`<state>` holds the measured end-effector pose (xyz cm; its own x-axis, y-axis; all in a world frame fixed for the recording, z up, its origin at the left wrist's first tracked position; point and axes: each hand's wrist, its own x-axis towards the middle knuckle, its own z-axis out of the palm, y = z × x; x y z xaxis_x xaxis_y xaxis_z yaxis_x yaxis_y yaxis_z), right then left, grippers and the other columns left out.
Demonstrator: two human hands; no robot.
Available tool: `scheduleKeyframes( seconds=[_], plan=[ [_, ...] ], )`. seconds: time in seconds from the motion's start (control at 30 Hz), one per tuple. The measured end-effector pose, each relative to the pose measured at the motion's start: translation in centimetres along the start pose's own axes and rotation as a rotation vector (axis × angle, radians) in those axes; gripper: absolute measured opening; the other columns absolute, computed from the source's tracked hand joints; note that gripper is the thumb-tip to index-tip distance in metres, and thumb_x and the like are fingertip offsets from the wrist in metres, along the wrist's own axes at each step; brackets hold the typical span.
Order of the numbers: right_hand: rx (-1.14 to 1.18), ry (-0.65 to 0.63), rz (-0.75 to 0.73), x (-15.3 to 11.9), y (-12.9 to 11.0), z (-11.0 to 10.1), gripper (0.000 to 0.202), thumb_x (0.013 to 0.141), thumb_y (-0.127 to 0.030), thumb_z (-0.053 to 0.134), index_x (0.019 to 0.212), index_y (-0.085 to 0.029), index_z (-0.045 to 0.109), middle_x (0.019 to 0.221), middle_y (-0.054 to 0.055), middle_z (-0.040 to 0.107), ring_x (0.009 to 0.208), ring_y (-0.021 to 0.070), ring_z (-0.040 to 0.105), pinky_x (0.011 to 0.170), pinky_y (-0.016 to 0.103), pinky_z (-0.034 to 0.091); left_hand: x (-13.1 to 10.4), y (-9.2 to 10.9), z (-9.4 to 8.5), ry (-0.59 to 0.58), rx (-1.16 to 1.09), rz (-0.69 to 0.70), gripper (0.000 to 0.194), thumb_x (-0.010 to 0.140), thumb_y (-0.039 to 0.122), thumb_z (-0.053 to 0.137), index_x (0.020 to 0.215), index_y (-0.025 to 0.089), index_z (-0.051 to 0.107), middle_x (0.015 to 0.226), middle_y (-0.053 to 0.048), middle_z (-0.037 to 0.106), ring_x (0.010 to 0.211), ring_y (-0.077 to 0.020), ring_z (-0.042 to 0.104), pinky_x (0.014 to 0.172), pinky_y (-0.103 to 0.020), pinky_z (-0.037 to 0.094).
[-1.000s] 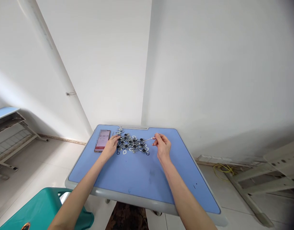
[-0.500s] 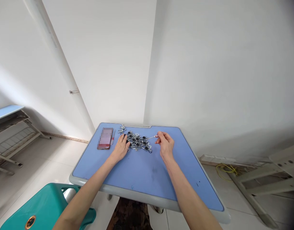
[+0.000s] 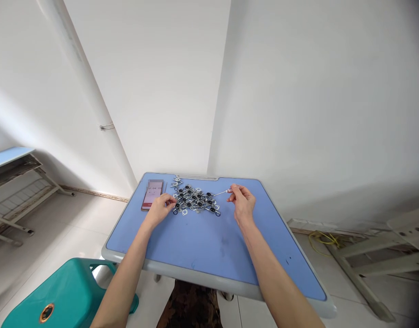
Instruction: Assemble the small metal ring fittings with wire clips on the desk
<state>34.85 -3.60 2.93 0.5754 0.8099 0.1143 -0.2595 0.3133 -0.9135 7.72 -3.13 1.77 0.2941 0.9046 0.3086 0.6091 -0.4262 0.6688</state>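
Note:
On the blue tabletop lies a pile of small metal parts [image 3: 196, 198], with black round pieces, rings and pale flat plates among them. My right hand [image 3: 244, 203] grips a small screwdriver [image 3: 222, 193] by its handle; the thin shaft points left to the pile's right edge. At the pile's left edge, my left hand [image 3: 159, 209] has its thumb and fingers drawn together. Whatever it may hold there is hidden or too small to name. Behind that hand lies a phone [image 3: 152, 193] with a timer on its screen, partly covered by the fingers.
A thin stick-like tool [image 3: 166, 187] lies beside the phone. Several metal pieces [image 3: 176, 183] sit apart at the back of the blue table [image 3: 209, 246]. A green stool [image 3: 66, 287] stands at the front left; white walls rise behind. Yellow cable [image 3: 320, 241] lies on the floor at right.
My left hand has moved left from on top of the pile to its edge, its spread fingers now drawn together. The right hand still holds the screwdriver. The view has shifted slightly.

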Motion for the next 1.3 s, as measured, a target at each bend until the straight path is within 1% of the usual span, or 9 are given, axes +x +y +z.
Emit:
scheduleKeyframes(
  seconds=[0.1, 0.23, 0.37, 0.57, 0.8, 0.87, 0.97, 1.13, 1.3],
  plan=[
    [0.006, 0.012, 0.012, 0.0, -0.1, -0.1, 0.023, 0.062, -0.035, 0.072, 0.063, -0.016, 0.060, 0.058, -0.002, 0.059, 0.041, 0.0043, 0.042, 0.040, 0.020, 0.043, -0.2, 0.0, 0.1, -0.033, 0.096, -0.017, 0.012, 0.078, 0.017, 0.056, 0.087, 0.018, 0.064, 0.078, -0.001, 0.062, 0.072, -0.0147, 0.058, 0.070, -0.026, 0.045],
    [0.003, 0.007, 0.022, -0.1, -0.1, -0.2, 0.023, 0.062, -0.035, 0.072, 0.063, -0.016, 0.060, 0.057, -0.003, 0.058, 0.040, 0.0042, 0.041, 0.040, 0.020, 0.043, -0.2, 0.1, 0.9, -0.111, 0.189, -0.007, 0.019, 0.077, 0.020, 0.060, 0.096, 0.022, 0.061, 0.080, 0.000, 0.061, 0.071, -0.0158, 0.058, 0.067, -0.026, 0.044],
    [-0.008, 0.002, 0.025, -0.1, 0.2, -0.3, 0.024, 0.062, -0.037, 0.072, 0.063, -0.016, 0.060, 0.057, -0.003, 0.058, 0.039, 0.0042, 0.041, 0.040, 0.020, 0.042, -0.2, 0.2, 1.5, -0.121, 0.223, -0.013, 0.025, 0.076, 0.017, 0.060, 0.100, 0.022, 0.058, 0.082, -0.001, 0.061, 0.072, -0.0159, 0.057, 0.066, -0.025, 0.043],
    [-0.025, 0.023, 0.032, 0.0, 0.3, -0.7, 0.024, 0.062, -0.037, 0.072, 0.064, -0.016, 0.061, 0.058, -0.002, 0.058, 0.041, 0.0048, 0.042, 0.041, 0.020, 0.043, -0.2, -0.4, 1.0, -0.114, 0.161, -0.051, 0.030, 0.074, 0.007, 0.055, 0.100, 0.021, 0.059, 0.072, 0.001, 0.061, 0.070, -0.0152, 0.058, 0.065, -0.024, 0.043],
    [-0.029, 0.007, 0.026, 0.0, 0.5, -0.6, 0.024, 0.062, -0.037, 0.072, 0.063, -0.016, 0.060, 0.057, -0.002, 0.059, 0.040, 0.0047, 0.042, 0.040, 0.020, 0.043, -0.1, 0.3, -0.7, -0.026, -0.127, -0.104, 0.014, 0.076, 0.020, 0.057, 0.090, 0.019, 0.062, 0.073, 0.000, 0.061, 0.069, -0.0140, 0.058, 0.065, -0.024, 0.047],
    [-0.030, 0.011, 0.028, 0.0, 0.5, -0.5, 0.025, 0.061, -0.037, 0.072, 0.062, -0.016, 0.060, 0.056, -0.002, 0.059, 0.040, 0.0046, 0.041, 0.040, 0.020, 0.043, -0.4, 1.0, -0.5, -0.058, -0.200, -0.067, 0.013, 0.077, 0.022, 0.058, 0.088, 0.018, 0.062, 0.074, 0.000, 0.061, 0.071, -0.0139, 0.058, 0.067, -0.024, 0.047],
    [-0.027, 0.010, 0.032, 0.0, 0.4, -0.4, 0.024, 0.061, -0.037, 0.072, 0.062, -0.016, 0.060, 0.057, -0.003, 0.058, 0.040, 0.0045, 0.041, 0.039, 0.020, 0.043, -1.8, 2.4, 0.7, -0.176, -0.231, 0.043, 0.009, 0.079, 0.021, 0.058, 0.087, 0.018, 0.061, 0.079, -0.001, 0.062, 0.075, -0.0144, 0.057, 0.070, -0.025, 0.047],
    [-0.035, -0.010, 0.028, -0.1, 0.5, -0.3, 0.023, 0.061, -0.036, 0.072, 0.063, -0.016, 0.061, 0.057, -0.003, 0.058, 0.039, 0.0044, 0.040, 0.040, 0.020, 0.044, -4.0, 3.7, 3.2, -0.295, -0.024, 0.249, 0.011, 0.085, 0.016, 0.052, 0.089, 0.019, 0.062, 0.087, -0.003, 0.062, 0.079, -0.0147, 0.056, 0.073, -0.026, 0.045],
    [-0.036, -0.019, 0.017, -0.2, 0.6, -0.2, 0.024, 0.061, -0.037, 0.072, 0.063, -0.016, 0.060, 0.057, -0.003, 0.058, 0.039, 0.0045, 0.040, 0.039, 0.020, 0.043, -4.2, 4.0, 3.6, -0.327, 0.037, 0.298, 0.011, 0.084, 0.015, 0.054, 0.091, 0.019, 0.062, 0.087, -0.003, 0.062, 0.082, -0.0155, 0.057, 0.074, -0.026, 0.045]
  ],
)
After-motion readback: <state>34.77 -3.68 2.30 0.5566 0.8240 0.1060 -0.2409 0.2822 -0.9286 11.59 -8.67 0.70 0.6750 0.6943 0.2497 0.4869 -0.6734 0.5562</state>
